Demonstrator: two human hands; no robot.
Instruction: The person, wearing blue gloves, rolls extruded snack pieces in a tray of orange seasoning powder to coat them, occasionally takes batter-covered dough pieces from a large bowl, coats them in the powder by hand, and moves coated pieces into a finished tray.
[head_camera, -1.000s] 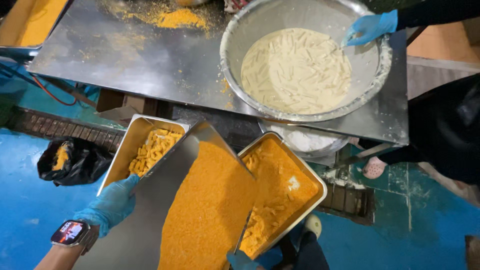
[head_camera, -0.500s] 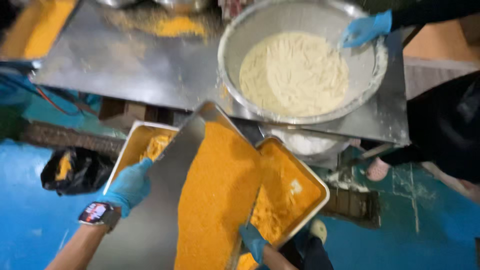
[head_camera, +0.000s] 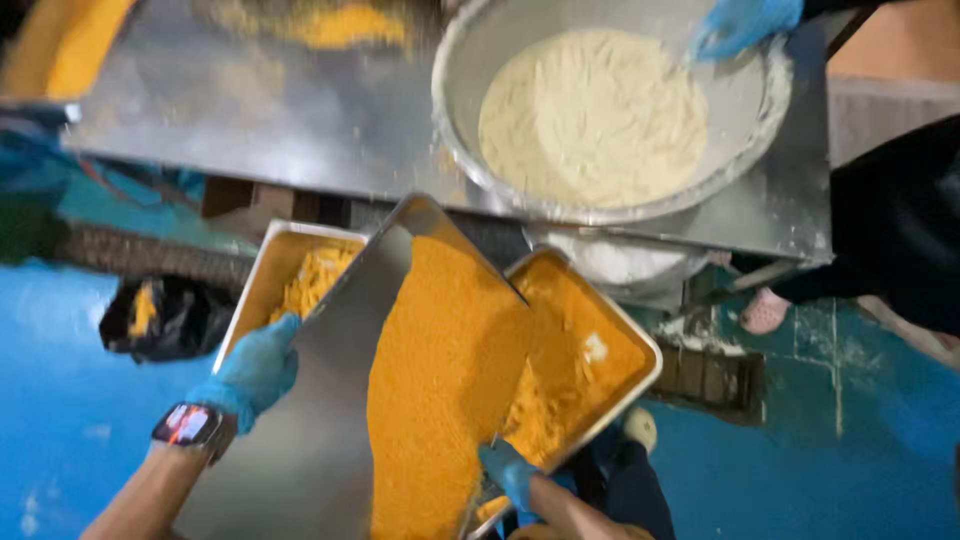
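Left hand (head_camera: 252, 368), blue-gloved, grips the left edge of a long steel tray (head_camera: 330, 400). The tray's long axis runs from the hands up toward the steel table (head_camera: 250, 120); orange crumbs (head_camera: 440, 380) cover its right half. Right hand (head_camera: 512, 476) clasps its right edge, beside a crumb-filled pan (head_camera: 590, 350).

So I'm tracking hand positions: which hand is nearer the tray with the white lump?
Right. The right hand touches that tray; the left hand grips the big tray's far edge.
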